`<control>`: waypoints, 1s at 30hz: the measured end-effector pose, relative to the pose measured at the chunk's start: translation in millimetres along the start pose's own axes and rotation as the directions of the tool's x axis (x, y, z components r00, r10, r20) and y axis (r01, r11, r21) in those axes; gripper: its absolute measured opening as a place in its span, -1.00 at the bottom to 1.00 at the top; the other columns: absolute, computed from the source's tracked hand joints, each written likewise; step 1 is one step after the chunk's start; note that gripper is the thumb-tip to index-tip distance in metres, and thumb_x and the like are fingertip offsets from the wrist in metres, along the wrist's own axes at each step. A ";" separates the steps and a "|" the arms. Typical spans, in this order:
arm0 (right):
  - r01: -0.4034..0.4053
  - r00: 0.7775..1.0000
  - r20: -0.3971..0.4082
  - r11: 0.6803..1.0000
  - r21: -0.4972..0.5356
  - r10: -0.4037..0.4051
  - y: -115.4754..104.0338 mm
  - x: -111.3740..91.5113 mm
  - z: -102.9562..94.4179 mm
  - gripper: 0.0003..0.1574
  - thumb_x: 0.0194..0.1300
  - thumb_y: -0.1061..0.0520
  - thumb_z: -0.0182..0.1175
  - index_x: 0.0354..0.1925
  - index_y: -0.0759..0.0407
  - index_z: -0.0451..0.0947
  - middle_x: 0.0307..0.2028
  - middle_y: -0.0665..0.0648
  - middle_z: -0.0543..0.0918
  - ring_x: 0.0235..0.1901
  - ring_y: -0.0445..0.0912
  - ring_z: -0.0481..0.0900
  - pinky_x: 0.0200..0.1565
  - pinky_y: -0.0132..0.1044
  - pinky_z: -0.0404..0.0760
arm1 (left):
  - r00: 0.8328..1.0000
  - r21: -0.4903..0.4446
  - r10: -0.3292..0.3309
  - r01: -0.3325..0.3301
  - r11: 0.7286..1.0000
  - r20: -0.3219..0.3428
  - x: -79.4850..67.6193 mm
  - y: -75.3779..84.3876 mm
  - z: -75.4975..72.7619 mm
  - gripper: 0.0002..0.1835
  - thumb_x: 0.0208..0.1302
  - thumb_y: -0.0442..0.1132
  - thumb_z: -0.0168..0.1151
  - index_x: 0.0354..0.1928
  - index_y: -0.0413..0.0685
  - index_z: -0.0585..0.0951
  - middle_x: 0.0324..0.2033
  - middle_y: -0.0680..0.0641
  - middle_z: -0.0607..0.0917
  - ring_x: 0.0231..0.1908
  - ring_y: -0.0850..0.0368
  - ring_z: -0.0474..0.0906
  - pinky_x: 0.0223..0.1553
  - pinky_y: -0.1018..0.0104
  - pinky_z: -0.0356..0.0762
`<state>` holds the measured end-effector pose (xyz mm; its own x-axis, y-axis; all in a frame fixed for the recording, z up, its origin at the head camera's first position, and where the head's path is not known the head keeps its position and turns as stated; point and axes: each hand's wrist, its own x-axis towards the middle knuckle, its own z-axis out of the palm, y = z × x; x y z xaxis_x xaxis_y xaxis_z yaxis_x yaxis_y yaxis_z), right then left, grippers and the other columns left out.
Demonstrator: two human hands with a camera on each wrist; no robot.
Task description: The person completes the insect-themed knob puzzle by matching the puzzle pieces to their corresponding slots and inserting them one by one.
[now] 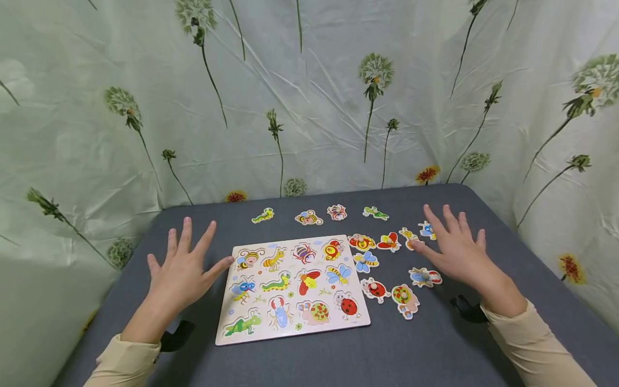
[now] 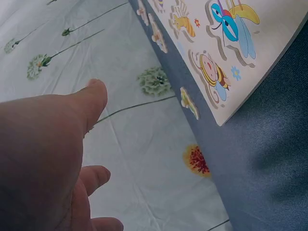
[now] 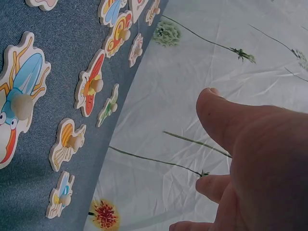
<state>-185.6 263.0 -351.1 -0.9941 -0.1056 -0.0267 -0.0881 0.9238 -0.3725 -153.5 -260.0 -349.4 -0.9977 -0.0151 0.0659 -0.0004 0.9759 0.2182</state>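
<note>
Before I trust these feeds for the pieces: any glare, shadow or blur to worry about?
Head view: sheen on the wrinkled backdrop, soft shadows on the dark table, puzzle board readable. Left wrist: left grip dim against that paler backdrop. Right wrist: right grip likewise dim, beetle piece reasonably sharp.

Pale dandelion-print curtain [image 1: 319, 129] behind a dark grey-blue table [image 1: 411, 352]

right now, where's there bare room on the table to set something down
The widest bare stretch of table lies in front of the puzzle board, between the sleeves. Another patch borders the board's left side, near the left hand. Crowding is between board and right hand, where loose pieces cluster.
</note>
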 end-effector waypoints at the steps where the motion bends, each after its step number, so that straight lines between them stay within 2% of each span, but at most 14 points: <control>1: 0.003 1.000 0.003 1.000 -0.001 -0.003 -0.1 0.8 0.3 0.28 0.53 -0.53 0.06 0.78 -0.05 -0.34 0.69 0.54 -0.35 0.60 0.67 -0.43 0.34 0.82 -0.41 | 1.000 -0.002 0.001 -0.001 1.000 0.002 0.1 -0.3 0.2 0.10 0.41 0.59 0.04 0.77 0.33 -0.12 0.71 -0.34 -0.38 0.65 -0.62 -0.38 0.28 -0.92 -0.33; 11: 0.025 0.999 0.038 1.000 -0.012 -0.025 -8.7 15.5 1.5 0.26 0.53 -0.49 0.12 0.78 -0.02 -0.26 0.69 0.56 -0.22 0.62 0.64 -0.29 0.39 0.78 -0.35 | 0.998 -0.023 0.019 -0.017 1.000 0.064 0.9 -6.8 6.5 0.12 0.39 0.54 0.16 0.77 0.30 -0.07 0.71 -0.39 -0.28 0.63 -0.65 -0.24 0.31 -0.89 -0.26; 15: 0.044 0.998 0.049 0.999 -0.030 -0.042 -16.1 25.5 2.9 0.23 0.54 -0.48 0.11 0.77 0.05 -0.18 0.67 0.57 -0.10 0.62 0.62 -0.16 0.41 0.77 -0.24 | 0.994 -0.035 0.050 -0.047 0.998 0.092 0.1 -12.5 10.4 0.11 0.37 0.50 0.22 0.77 0.25 -0.01 0.71 -0.42 -0.20 0.63 -0.64 -0.16 0.34 -0.86 -0.19; 18: 0.071 0.997 0.043 0.996 -0.056 -0.069 -22.6 35.6 4.5 0.19 0.55 -0.44 0.13 0.76 0.10 -0.09 0.65 0.57 0.03 0.60 0.59 0.01 0.42 0.75 -0.08 | 0.989 -0.051 0.090 -0.084 0.995 0.119 -0.9 -17.7 12.4 0.11 0.36 0.49 0.25 0.76 0.21 0.04 0.70 -0.44 -0.13 0.62 -0.65 -0.11 0.35 -0.85 -0.12; 22: 0.113 0.993 0.029 0.991 -0.072 -0.111 -30.6 48.0 8.0 0.11 0.57 -0.37 0.16 0.72 0.18 0.03 0.57 0.58 0.24 0.48 0.57 0.29 0.31 0.68 0.29 | 0.975 -0.081 0.133 -0.121 0.989 0.175 -2.9 -25.8 20.0 0.12 0.32 0.49 0.30 0.75 0.18 0.10 0.68 -0.47 -0.04 0.60 -0.66 -0.05 0.35 -0.82 -0.05; 24: 0.129 0.992 0.024 0.990 -0.058 -0.128 -34.4 54.1 10.2 0.07 0.58 -0.34 0.17 0.70 0.21 0.10 0.52 0.58 0.32 0.42 0.56 0.38 0.24 0.65 0.41 | 0.967 -0.109 0.155 -0.135 0.985 0.202 -4.6 -30.4 25.5 0.14 0.28 0.48 0.34 0.74 0.16 0.13 0.68 -0.47 -0.01 0.60 -0.66 -0.03 0.36 -0.81 -0.02; 30: 0.153 0.988 0.031 0.988 0.020 -0.154 -43.9 75.1 20.4 -0.08 0.59 -0.23 0.20 0.63 0.24 0.25 0.45 0.52 0.46 0.39 0.46 0.48 0.26 0.53 0.49 | 0.929 -0.195 0.220 -0.166 0.967 0.298 -10.4 -42.5 36.8 0.18 0.22 0.44 0.43 0.73 0.11 0.15 0.68 -0.47 0.00 0.60 -0.67 -0.05 0.33 -0.81 0.03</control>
<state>-255.0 207.0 -355.7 -0.9663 -0.2575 0.0025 -0.2380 0.8893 -0.3905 -145.6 -293.3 -395.2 -0.9471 0.2652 -0.1807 0.1787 0.9036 0.3894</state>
